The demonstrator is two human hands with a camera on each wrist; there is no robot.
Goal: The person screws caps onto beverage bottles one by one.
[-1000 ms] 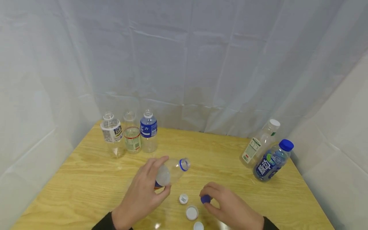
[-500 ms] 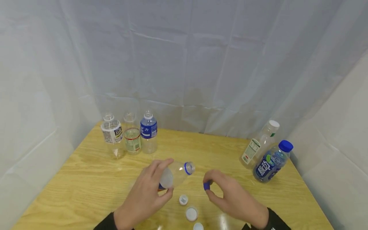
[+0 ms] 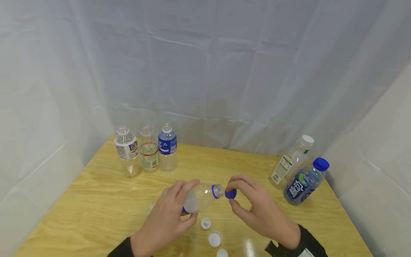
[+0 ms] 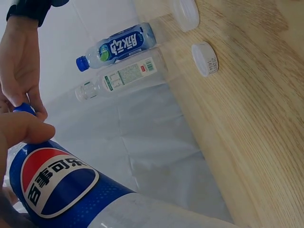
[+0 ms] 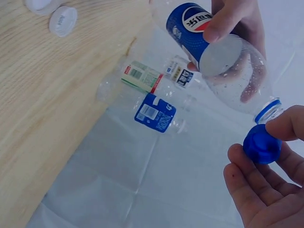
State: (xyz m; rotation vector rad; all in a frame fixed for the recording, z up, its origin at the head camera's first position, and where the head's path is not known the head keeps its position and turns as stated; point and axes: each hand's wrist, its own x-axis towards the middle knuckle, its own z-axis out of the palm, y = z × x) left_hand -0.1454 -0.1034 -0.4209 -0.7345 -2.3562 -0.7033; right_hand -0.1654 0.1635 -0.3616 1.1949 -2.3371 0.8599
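My left hand [image 3: 170, 210] grips a clear plastic bottle [image 3: 203, 196] that lies tilted, its uncapped mouth pointing right. In the left wrist view the bottle's blue label [image 4: 71, 185] with a red, white and blue round logo shows. My right hand [image 3: 257, 203] pinches a blue bottle cap [image 3: 230, 193] between thumb and fingers, just right of the mouth. In the right wrist view the cap [image 5: 262, 144] sits right by the bottle neck [image 5: 268, 111]; whether they touch I cannot tell. Below the bottle several white caps [image 3: 214, 239] lie on the wooden table [image 3: 96, 214].
Three uncapped bottles stand at the back left: one with a white label [image 3: 126, 146], one with a green label [image 3: 149, 157], one with a blue label [image 3: 167, 146]. At the right stand a white-capped bottle [image 3: 289, 164] and a blue-capped bottle [image 3: 305, 184]. Pale sheeting [image 3: 205, 71] surrounds the table.
My right hand has lifted the blue cap up from near the white caps to beside the bottle mouth. My left hand has shifted the bottle slightly to the right.
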